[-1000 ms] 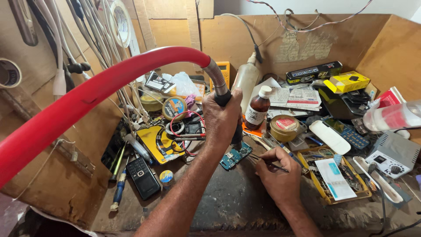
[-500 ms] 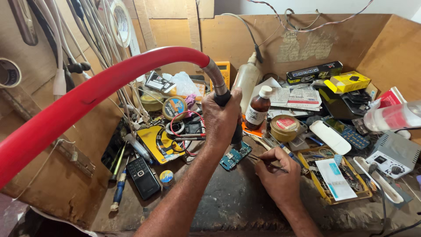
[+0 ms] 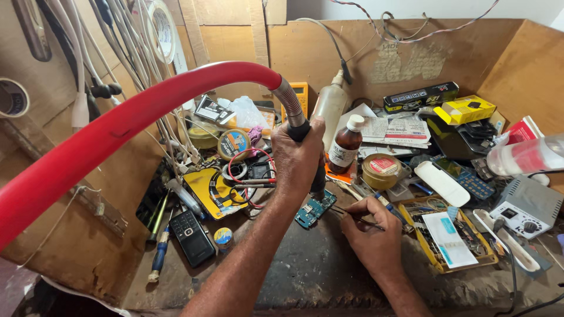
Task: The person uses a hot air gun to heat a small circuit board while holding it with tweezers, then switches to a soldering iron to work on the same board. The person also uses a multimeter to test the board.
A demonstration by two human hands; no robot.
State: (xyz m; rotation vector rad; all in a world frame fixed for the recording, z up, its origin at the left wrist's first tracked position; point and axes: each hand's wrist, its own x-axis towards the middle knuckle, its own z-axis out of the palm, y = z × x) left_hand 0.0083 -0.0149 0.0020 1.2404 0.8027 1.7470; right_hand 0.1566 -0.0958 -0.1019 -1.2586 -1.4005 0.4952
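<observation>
Left hand (image 3: 298, 154): I see it wrapped shut around the black handle of a hot-air wand (image 3: 305, 141), nozzle pointing down.
Hose (image 3: 135, 120): a thick red hose arcs from the wand's metal collar up and away to the lower left.
Circuit board (image 3: 315, 207): a small blue-green phone board lies flat on the dark bench, directly under the wand tip; its long axis runs diagonally, lower left to upper right.
Right hand (image 3: 369, 230): fingers pinch a thin metal probe or tweezers (image 3: 359, 217), heel resting on the bench.
Key relation: the board lies between my hands, just left of the right hand; the probe tip reaches toward its right edge.
Nearby: a black keypad phone (image 3: 191, 237) left, a brown bottle (image 3: 345, 144) behind.
</observation>
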